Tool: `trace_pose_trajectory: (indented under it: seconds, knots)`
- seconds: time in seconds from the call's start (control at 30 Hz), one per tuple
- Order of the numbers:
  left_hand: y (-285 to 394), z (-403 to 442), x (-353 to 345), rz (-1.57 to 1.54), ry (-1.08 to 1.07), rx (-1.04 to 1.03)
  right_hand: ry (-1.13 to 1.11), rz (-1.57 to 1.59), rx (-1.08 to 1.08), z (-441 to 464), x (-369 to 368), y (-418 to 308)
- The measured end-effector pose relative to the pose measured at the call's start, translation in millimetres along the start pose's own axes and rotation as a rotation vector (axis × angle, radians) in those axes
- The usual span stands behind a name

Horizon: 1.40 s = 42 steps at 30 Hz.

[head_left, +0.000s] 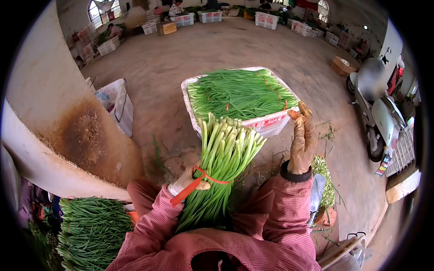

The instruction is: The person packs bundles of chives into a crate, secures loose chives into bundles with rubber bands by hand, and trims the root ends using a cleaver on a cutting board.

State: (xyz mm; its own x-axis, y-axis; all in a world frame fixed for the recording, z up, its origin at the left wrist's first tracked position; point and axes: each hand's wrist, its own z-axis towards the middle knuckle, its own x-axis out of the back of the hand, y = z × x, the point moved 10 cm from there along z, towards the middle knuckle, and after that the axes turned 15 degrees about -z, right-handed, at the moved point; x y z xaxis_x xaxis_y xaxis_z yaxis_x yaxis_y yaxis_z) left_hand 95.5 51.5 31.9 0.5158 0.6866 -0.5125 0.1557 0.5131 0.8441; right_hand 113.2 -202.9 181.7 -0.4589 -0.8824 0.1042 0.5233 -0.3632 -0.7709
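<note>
Head cam: from where I stand, L hand (184,179) grips chive bundle (226,156) just nearside of white crate (271,127), at red tie (186,192), prob. to keep it bunched; R hand (303,141) raised by crate's near-right corner, looks empty, fingers half-curled.

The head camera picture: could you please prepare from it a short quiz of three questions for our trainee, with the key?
1. Which hand grips the bundle of green stalks?
2. True or false: the white crate in front of the person holds more long green leaves.
3. What colour is the band across the gripped bundle?
a) blue
b) orange-red
c) white

Key:
1. The left hand; the right hand is raised, apart from the bundle.
2. True.
3. b
</note>
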Motion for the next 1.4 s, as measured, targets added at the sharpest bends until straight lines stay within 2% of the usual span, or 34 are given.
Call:
trace_pose_trajectory:
  seconds: [0.03, 0.07, 0.1, 0.13, 0.17, 0.23, 0.33, 0.4, 0.47, 0.5, 0.53, 0.57, 0.6, 0.67, 0.7, 0.73, 0.77, 0.83, 0.87, 0.9, 0.97, 1.0, 1.03, 1.07, 1.1, 1.13, 1.17, 1.2, 1.23, 1.27, 1.3, 1.33, 1.37, 1.4]
  knots:
    - [11.8, 3.6, 2.8, 0.01, 0.057, 0.021, -0.005, -0.186, 0.114, -9.7, 0.7, 5.8]
    - [32.5, 13.9, -0.3, 0.091, 0.071, -0.081, -0.248, 0.03, -0.002, -26.7, -30.5, 0.4]
    - [45.0, 22.4, -5.4, 0.05, 0.172, -0.074, -0.402, 0.115, -0.06, -45.3, -56.7, 18.2]
    - [76.5, 33.8, -24.3, 0.355, 0.174, -0.219, -0.541, 0.328, -0.209, -62.9, -87.2, 24.5]
    - [85.4, 44.4, -27.2, 0.534, 0.233, -0.295, -0.476, 0.566, -0.264, -62.6, -106.6, 14.5]
    - [112.3, 49.0, -63.7, 1.087, 0.379, -0.463, -0.424, 0.674, -0.334, -45.3, -128.0, 10.2]
    - [122.1, 53.5, -77.9, 1.276, 0.405, -0.593, -0.263, 0.933, -0.395, -20.8, -128.9, 0.9]
    - [116.5, 38.6, -79.9, 1.261, 0.256, -0.773, -0.243, 0.972, -0.389, -12.9, -125.4, 15.9]
    - [64.8, 8.2, -33.0, 1.191, 0.225, -0.535, -0.214, 0.994, -0.4, 0.7, -108.8, 25.6]
    - [15.9, -13.4, 12.2, 1.117, 0.131, -0.321, -0.159, 1.037, -0.386, 7.0, -97.0, 12.1]
    - [-56.9, -41.5, 83.3, 1.068, 0.062, 0.166, -0.186, 1.062, -0.383, 12.8, -90.6, 22.4]
    - [-84.1, -92.4, 108.1, 1.516, -0.206, 0.825, -0.212, 1.083, -0.38, 19.3, -81.8, 39.2]
    - [-58.6, -103.7, 111.1, 1.516, -0.216, 0.816, -0.201, 1.118, -0.354, 26.1, -75.1, 52.5]
    - [7.3, -107.2, 116.4, 0.975, 0.143, 0.686, -0.268, 1.189, -0.372, 21.3, -75.8, 46.4]
    - [88.1, -83.2, 88.4, 0.925, 0.344, 0.072, -0.348, 1.273, -0.399, 13.0, -82.3, 38.8]
    - [153.4, -74.6, 55.3, 0.638, 0.485, -0.331, -0.404, 1.308, -0.439, 2.1, -92.9, 29.6]
    - [199.9, -67.0, 18.3, 0.471, 0.472, -0.572, -0.456, 1.305, -0.491, -9.6, -105.0, 38.9]
    - [219.5, -30.4, -29.4, 0.529, 0.277, -0.625, -0.544, 1.287, -0.496, -29.0, -129.7, 24.1]
    - [187.7, -1.6, -31.8, 0.587, 0.188, -0.502, -0.582, 1.288, -0.507, -40.1, -143.1, 15.5]
    - [143.0, 20.2, -24.9, 0.633, 0.097, -0.368, -0.528, 1.251, -0.556, -48.5, -155.5, 33.7]
    - [55.5, 25.5, -14.6, -0.058, 0.021, 0.085, -0.703, 1.251, -0.699, -64.5, -175.0, 11.6]
    - [39.0, 21.2, -8.5, -0.057, 0.012, 0.102, -0.578, 0.943, -0.59, -53.2, -167.3, 26.6]
    - [27.4, 16.6, 6.9, -0.155, 0.101, 0.076, -0.659, 0.868, -0.566, -53.3, -176.7, 49.9]
    - [22.4, 11.3, 16.1, -0.26, 0.2, 0.045, -0.462, 0.502, -0.53, -41.9, -146.1, 72.8]
    - [18.7, 7.1, 16.7, -0.273, 0.204, 0.048, -0.276, 0.138, -0.481, -32.7, -109.4, 86.7]
    - [23.6, 3.6, 21.2, -0.326, 0.289, 0.017, -0.175, 0.1, -0.42, -32.4, -80.7, 82.9]
    - [28.3, -0.5, 29.5, -0.378, 0.377, -0.02, -0.171, 0.051, -0.383, -45.2, -66.1, 59.9]
    - [29.7, -1.9, 41.4, -0.365, 0.435, -0.041, -0.222, 0.119, -0.28, -64.9, -64.8, 33.9]
    - [29.5, -2.0, 48.1, -0.365, 0.444, -0.043, -0.295, 0.136, -0.429, -92.9, -70.8, 21.1]
    - [32.1, -1.3, 54.9, -0.359, 0.451, -0.079, -0.394, 0.098, -0.307, -114.4, -82.6, 14.4]
    - [33.0, 0.0, 62.5, -0.352, 0.454, -0.111, -0.487, -0.084, -0.177, -127.5, -90.3, -1.1]
    - [35.2, -0.3, 80.5, -0.226, 0.487, -0.184, -0.601, -0.082, -0.247, -143.3, -105.7, 1.7]
    - [37.7, 1.1, 73.5, -0.22, 0.48, -0.179, -0.734, -0.189, -0.187, -151.4, -119.9, 4.0]
    - [43.1, 0.9, 64.6, -0.228, 0.47, -0.213, -0.735, -0.23, -0.169, -156.0, -128.5, 14.2]
